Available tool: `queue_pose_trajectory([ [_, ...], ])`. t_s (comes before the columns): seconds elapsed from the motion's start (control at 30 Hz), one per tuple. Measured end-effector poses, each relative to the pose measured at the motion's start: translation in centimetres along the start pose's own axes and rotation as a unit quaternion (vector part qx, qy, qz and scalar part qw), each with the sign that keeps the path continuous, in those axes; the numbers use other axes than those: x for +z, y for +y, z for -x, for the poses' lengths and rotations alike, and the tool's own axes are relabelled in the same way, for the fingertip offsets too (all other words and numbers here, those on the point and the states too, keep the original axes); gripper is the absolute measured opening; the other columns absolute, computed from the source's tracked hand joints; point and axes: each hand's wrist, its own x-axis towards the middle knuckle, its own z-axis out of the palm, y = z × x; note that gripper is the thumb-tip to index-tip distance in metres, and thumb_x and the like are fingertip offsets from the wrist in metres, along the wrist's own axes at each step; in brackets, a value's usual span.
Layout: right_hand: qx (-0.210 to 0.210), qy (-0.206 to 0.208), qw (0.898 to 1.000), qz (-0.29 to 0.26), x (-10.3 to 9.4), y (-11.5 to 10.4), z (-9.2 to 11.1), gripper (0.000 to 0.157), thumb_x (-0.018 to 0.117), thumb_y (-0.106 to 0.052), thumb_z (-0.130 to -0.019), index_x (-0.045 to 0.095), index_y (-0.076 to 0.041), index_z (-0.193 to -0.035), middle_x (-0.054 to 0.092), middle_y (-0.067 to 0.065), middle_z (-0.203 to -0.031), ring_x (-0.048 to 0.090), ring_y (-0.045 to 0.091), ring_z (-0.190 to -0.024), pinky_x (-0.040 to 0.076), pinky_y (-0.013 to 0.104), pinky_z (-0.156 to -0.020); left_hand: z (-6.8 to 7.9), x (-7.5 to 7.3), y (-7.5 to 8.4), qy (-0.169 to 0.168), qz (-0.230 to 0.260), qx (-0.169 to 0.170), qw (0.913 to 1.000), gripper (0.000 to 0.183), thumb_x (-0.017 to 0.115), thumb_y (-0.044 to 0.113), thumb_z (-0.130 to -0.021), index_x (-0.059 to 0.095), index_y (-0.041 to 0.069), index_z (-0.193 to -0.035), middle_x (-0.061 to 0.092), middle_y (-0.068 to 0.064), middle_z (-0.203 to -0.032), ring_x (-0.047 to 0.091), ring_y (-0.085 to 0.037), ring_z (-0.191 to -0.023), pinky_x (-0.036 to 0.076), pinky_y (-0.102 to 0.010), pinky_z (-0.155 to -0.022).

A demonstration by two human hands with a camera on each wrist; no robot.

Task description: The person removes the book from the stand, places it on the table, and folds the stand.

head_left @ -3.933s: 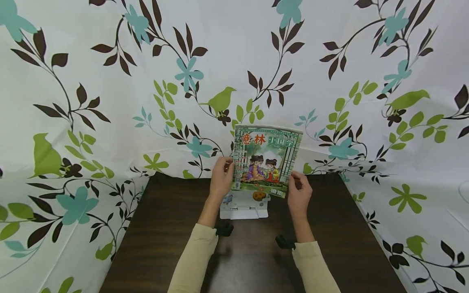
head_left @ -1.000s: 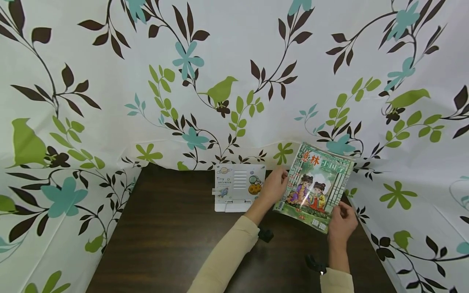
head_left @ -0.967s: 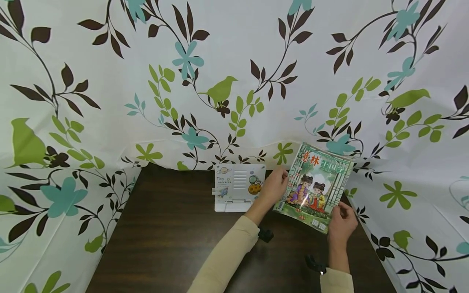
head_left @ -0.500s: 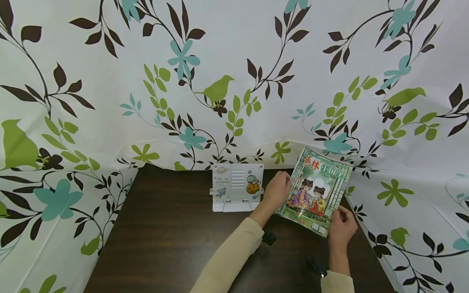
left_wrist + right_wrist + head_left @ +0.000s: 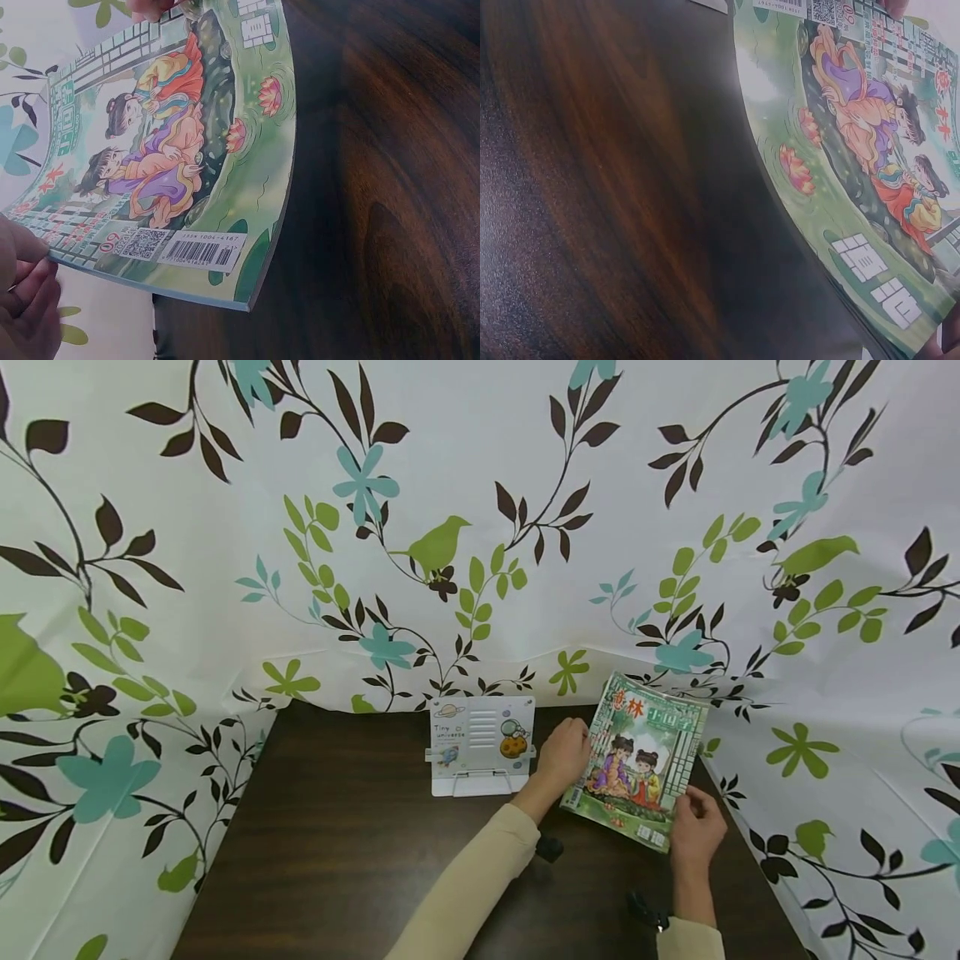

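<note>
Both hands hold a green magazine [image 5: 637,760] above the right back part of the table; its cover shows two drawn children and large red characters. My left hand [image 5: 564,755] pinches its left edge, with thumb and fingers at the spine in the left wrist view, where a barcode [image 5: 201,252] shows close by. My right hand [image 5: 696,828] grips the lower right edge. The magazine is tilted and bows slightly, its bottom edge over the dark wood in the right wrist view. Fingers behind the cover are hidden.
A white stand [image 5: 482,745] printed with planets and "Tiny universe" stands at the table's back edge, left of the magazine. The dark wooden table [image 5: 360,860] meets a white cloth backdrop [image 5: 480,460] with leaves, birds and flowers at the back and sides.
Over the longer span, both hands carried the magazine from in front of the stand to the right, uncovering the stand. In the last second it has lowered slightly and its tilt has shifted.
</note>
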Motion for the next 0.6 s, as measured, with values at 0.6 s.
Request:
queue_pose_trajectory([
  [0.6, 0.024, -0.026, 0.999, 0.030, 0.2, 1.0, -0.1, 0.034, 0.054, -0.013, -0.107, 0.067, 0.002, -0.134, 0.057, -0.012, -0.095, 0.048, 0.008, -0.078, 0.039, 0.018, -0.062, -0.8, 2.1, -0.2, -0.026, -0.100, -0.026, 0.9943, 0.019, 0.059, 0.035, -0.112, 0.070, 0.021, -0.107, 0.070, 0.005, -0.102, 0.066, -0.014, -0.095, 0.058, -0.030, -0.077],
])
